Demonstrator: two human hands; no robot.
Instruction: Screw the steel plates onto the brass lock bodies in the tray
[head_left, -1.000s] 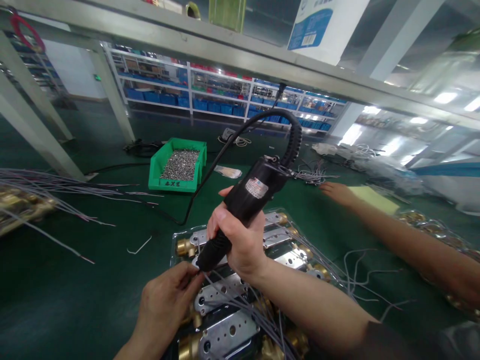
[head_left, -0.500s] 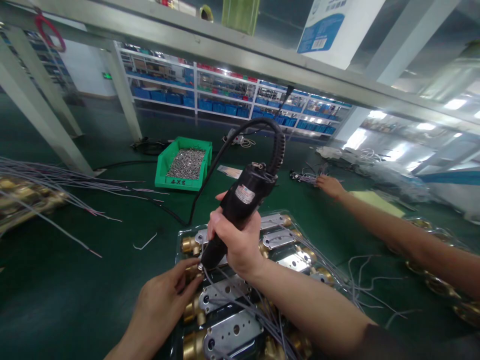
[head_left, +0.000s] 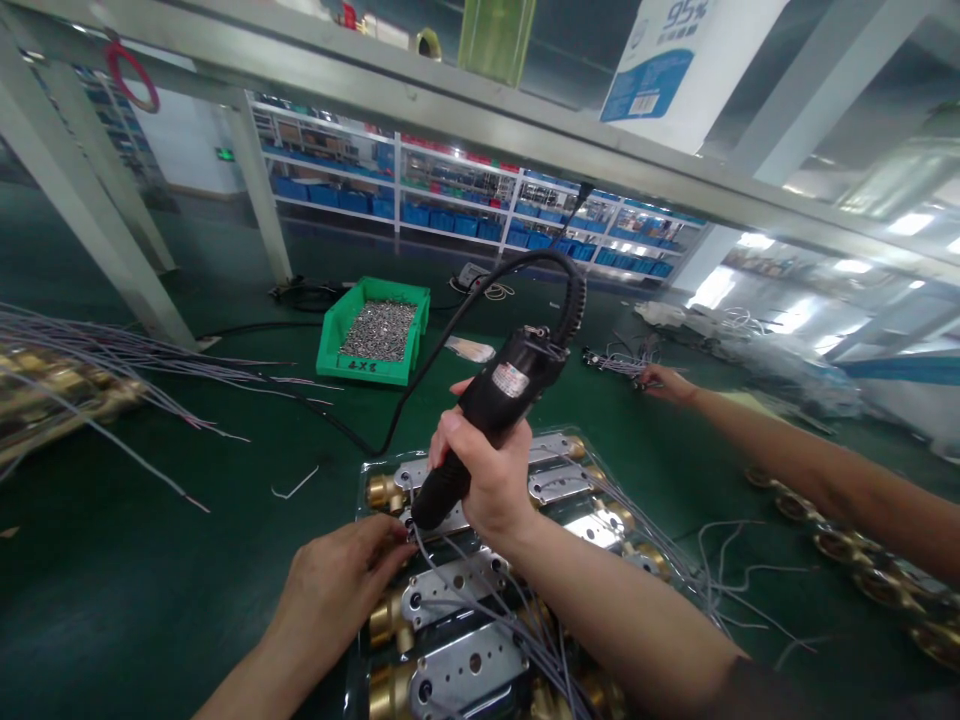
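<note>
A green mat covers the workbench, under a grey metal frame with a shelf overhead; behind it the room runs back to white racks stacked with blue bins. On the mat towards the back stands a green bin filled with small silver screws. Nearer the person lies a clear plastic tray holding rows of brass fittings with silver plates and thin grey wires trailing across them. More grey wires fan over the mat at the left.

The right hand is wrapped tight around a black electric screwdriver, held tilted with its tip down on a plate at the tray's back left; its black cable loops up and away over the bench. The left hand rests at the tray's left edge, fingers pinched close just beside the driver's tip; whether they hold something small there cannot be told.

At the right, another person's hand reaches to a bundle of wires on the mat
</note>
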